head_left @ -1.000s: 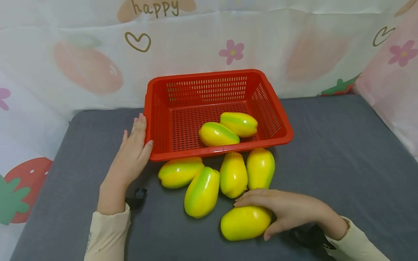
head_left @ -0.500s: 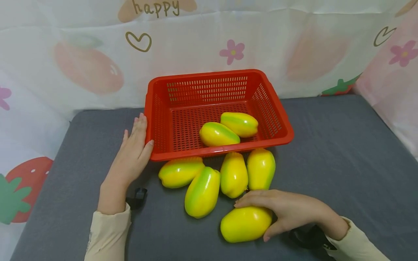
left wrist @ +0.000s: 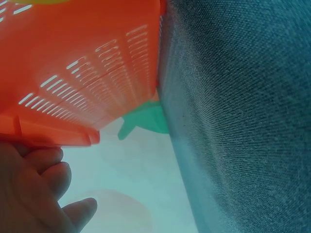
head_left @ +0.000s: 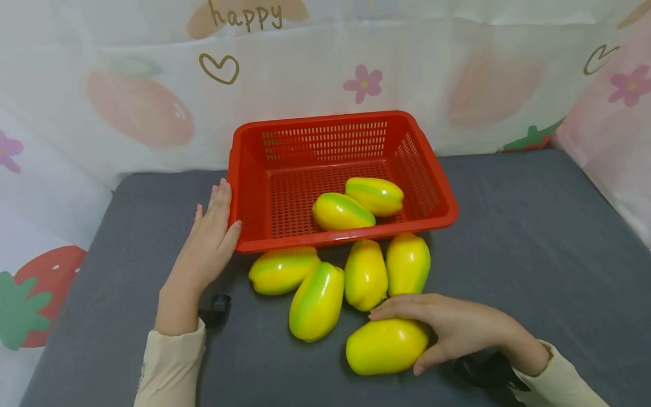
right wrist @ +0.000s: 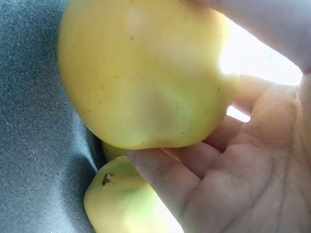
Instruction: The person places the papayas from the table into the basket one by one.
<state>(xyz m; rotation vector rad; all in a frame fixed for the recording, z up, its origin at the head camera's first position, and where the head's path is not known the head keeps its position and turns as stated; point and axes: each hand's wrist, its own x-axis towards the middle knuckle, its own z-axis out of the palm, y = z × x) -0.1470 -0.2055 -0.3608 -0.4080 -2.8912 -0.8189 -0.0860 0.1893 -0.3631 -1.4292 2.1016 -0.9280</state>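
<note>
In the head view, my right hand holds a yellow papaya between thumb and fingers, low over the grey cloth near the front. The right wrist view shows that papaya up close, with fingers beneath and behind it. My left hand rests with nearly straight fingers along the left side of a red plastic basket. Its fingers touch the basket's rim in the left wrist view. Two yellow-green papayas lie inside the basket, towards its front right.
Several more papayas lie on the grey cloth just in front of the basket, close together. One papaya shows below the held one in the right wrist view. A printed curtain hangs right behind the basket.
The papaya in my right hand has shifted very slightly up and to the right with that hand. My left hand stays against the basket. The whole head view has drifted a little.
</note>
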